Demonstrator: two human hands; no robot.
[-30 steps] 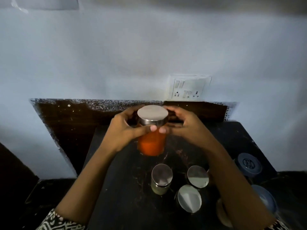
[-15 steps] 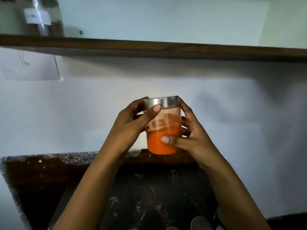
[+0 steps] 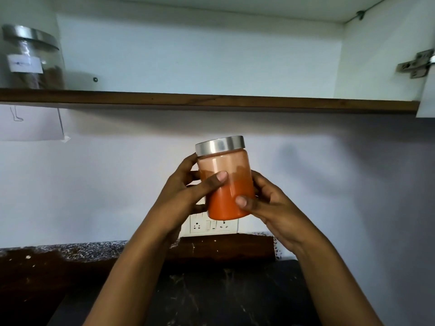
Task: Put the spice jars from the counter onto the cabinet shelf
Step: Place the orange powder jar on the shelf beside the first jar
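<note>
Holding: the clear glass jar of orange-red powder (image 3: 224, 161) is gripped in mid-air between the left hand (image 3: 186, 194) and the right hand (image 3: 270, 203), and what a firm two-handed hold it is!
Jar position: it is held below the brown wooden cabinet shelf (image 3: 211, 101) and well above the dark speckled stone counter (image 3: 211, 290), touching neither.
Jar tilt: the brushed steel lid (image 3: 220, 145) is leaned slightly to the left; the powder is settled in the lower half, with a pale dusting left on the glass above.
Left fingers: they are curled round the jar's left side, and the thumb (image 3: 219, 178) is laid across the front glass.
Right fingers: the lower right side is cupped, the thumb (image 3: 242, 201) is pressed on near the base, and the rest are hidden behind the jar.
Shelf, far left: a large clear jar with a steel lid and white label (image 3: 30, 60) is stood there, with brown contents low inside.
Wall: a white socket plate (image 3: 213, 224) is seen just under the jar's base, and a white paper sheet (image 3: 30, 123) is hung at the left beneath the shelf.
Cabinet, right: a metal hinge (image 3: 415, 65) is fixed on the inner wall.
</note>
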